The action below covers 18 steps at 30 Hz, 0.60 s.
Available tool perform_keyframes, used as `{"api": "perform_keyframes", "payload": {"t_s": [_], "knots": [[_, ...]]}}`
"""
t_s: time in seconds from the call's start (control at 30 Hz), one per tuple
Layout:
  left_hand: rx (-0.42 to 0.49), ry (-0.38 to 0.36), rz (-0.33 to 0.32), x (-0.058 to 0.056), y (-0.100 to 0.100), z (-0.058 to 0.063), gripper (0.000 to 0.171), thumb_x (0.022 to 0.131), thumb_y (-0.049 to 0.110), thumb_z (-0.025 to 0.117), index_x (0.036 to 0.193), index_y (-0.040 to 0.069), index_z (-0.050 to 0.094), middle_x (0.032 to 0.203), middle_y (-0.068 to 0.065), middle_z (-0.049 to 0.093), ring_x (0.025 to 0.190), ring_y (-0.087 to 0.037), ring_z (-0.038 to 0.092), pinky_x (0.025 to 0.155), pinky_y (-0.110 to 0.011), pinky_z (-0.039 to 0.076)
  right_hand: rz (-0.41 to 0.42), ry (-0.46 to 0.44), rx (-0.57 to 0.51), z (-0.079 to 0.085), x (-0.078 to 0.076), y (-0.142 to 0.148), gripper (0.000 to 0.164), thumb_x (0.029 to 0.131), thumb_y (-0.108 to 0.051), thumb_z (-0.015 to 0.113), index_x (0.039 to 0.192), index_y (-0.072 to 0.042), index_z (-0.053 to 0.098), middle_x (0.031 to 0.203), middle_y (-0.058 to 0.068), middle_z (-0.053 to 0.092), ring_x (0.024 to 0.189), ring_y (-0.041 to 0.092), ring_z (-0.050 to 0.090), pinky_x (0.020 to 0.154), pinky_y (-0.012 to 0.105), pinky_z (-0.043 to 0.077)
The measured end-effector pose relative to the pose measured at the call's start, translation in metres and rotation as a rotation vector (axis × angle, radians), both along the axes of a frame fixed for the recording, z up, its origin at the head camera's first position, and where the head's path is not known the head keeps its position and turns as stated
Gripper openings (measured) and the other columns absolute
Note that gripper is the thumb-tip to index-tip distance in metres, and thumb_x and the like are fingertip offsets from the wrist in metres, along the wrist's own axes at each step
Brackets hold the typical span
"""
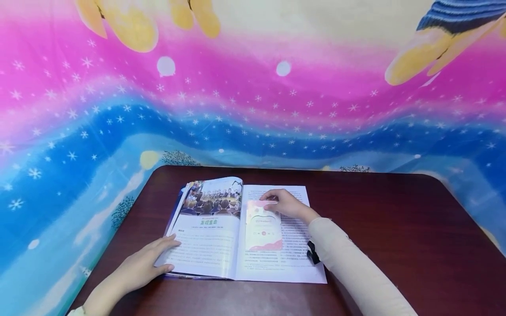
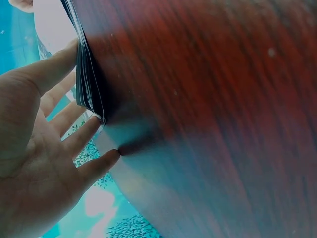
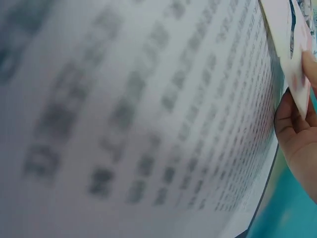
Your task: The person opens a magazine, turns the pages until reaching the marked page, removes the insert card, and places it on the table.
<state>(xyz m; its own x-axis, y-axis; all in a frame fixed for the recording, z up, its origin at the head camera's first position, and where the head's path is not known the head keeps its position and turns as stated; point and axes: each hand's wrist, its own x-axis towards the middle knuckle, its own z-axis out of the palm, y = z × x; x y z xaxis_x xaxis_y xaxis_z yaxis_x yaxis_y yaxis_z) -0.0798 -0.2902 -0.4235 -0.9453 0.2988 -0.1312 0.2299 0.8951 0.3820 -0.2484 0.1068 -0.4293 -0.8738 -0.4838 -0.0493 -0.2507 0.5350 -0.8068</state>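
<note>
An open book lies on the dark table, with a colour picture at the top of its left page and dense print on the right. My right hand pinches the top of a pink-and-white card lying over the right page. In the right wrist view, thumb and fingers of that hand hold the card's corner, which is lifted off the page. My left hand rests at the left page's lower outer edge. The left wrist view shows this hand with extended fingers against the page edges.
The reddish-brown wooden table extends right of the book and in front of it. Behind it hangs a colourful cloth with snowflakes. A black object sits at the right wrist, by the pale sleeve.
</note>
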Motion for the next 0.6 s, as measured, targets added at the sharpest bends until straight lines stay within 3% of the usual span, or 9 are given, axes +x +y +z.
{"api": "perform_keyframes", "payload": {"t_s": [0.13, 0.4, 0.6], "knots": [[-0.006, 0.006, -0.002, 0.001, 0.002, 0.000, 0.054, 0.086, 0.031, 0.077, 0.135, 0.015, 0.059, 0.149, -0.015, 0.046, 0.133, -0.042, 0.044, 0.094, -0.064, 0.044, -0.019, -0.043, -0.069, 0.003, 0.004, 0.011, 0.022, 0.100, -0.013, 0.061, 0.119, -0.006, 0.068, 0.103, 0.006, 0.067, 0.086, 0.019, 0.057, 0.075, 0.032, 0.049], [-0.004, 0.013, -0.011, 0.002, 0.001, 0.000, 0.053, 0.087, 0.029, 0.077, 0.135, 0.013, 0.060, 0.148, -0.016, 0.047, 0.133, -0.042, 0.044, 0.094, -0.064, 0.044, -0.146, -0.034, -0.053, 0.009, 0.003, 0.044, 0.023, 0.101, -0.016, 0.060, 0.120, -0.011, 0.070, 0.125, 0.013, 0.064, 0.104, 0.026, 0.059, 0.082, 0.034, 0.046], [-0.001, 0.027, -0.017, 0.001, 0.002, 0.000, 0.053, 0.086, 0.028, 0.077, 0.134, 0.012, 0.060, 0.148, -0.017, 0.047, 0.133, -0.043, 0.043, 0.095, -0.064, 0.043, -0.155, -0.025, -0.065, 0.013, 0.002, 0.074, 0.024, 0.101, -0.014, 0.059, 0.121, -0.007, 0.069, 0.128, 0.017, 0.062, 0.100, 0.028, 0.058, 0.073, 0.034, 0.049]]}}
